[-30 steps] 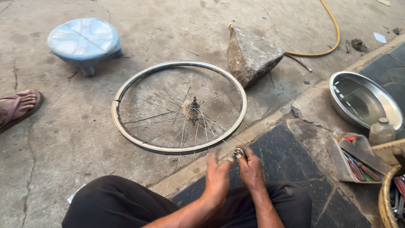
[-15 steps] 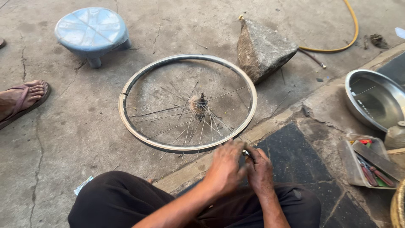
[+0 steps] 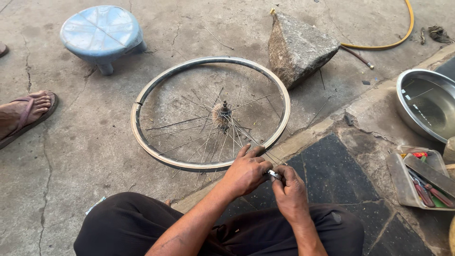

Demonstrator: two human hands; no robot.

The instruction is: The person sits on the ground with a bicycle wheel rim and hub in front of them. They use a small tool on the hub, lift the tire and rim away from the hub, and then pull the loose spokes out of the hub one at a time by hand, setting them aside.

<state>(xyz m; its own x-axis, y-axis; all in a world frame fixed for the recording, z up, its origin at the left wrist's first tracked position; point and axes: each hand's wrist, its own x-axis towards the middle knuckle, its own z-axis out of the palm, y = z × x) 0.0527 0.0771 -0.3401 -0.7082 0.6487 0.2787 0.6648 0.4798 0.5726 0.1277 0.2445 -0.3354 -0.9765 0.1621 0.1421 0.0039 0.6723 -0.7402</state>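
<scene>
Person sits low on the floor, dark trousers, both hands together at the near edge of a bicycle wheel rim (image 3: 142, 132). Left hand (image 3: 245, 171) is curled over the top, its fingers (image 3: 256, 152) bent and touching the near arc of the rim where the loose spokes (image 3: 208, 142) fan out. Right hand (image 3: 290, 192) sits just beside it, fingers pinched tight on a small shiny metal part (image 3: 273, 174), which is caught between the two hands. Left fingers also close on that part from the other side; exact grip partly hidden by the knuckles. What the part is, too small to tell.

Rim lies flat on the concrete floor (image 3: 71, 166), no tyre, hub (image 3: 222, 113) in the middle, several spokes slack and crossing unevenly. A gap or joint shows at the rim's left side.

Around it: big grey rock (image 3: 298, 47) just past the far right of the rim, touching or nearly so. Blue plastic stool (image 3: 102, 34) well apart at the far left. Yellow hose (image 3: 388, 42) curves behind the rock. Metal basin (image 3: 426, 102) at right on the raised dark stone slab (image 3: 332, 175), and nearer, a clear tray of tools (image 3: 419, 182). Another person's sandalled foot (image 3: 23, 116) at the left edge.
</scene>
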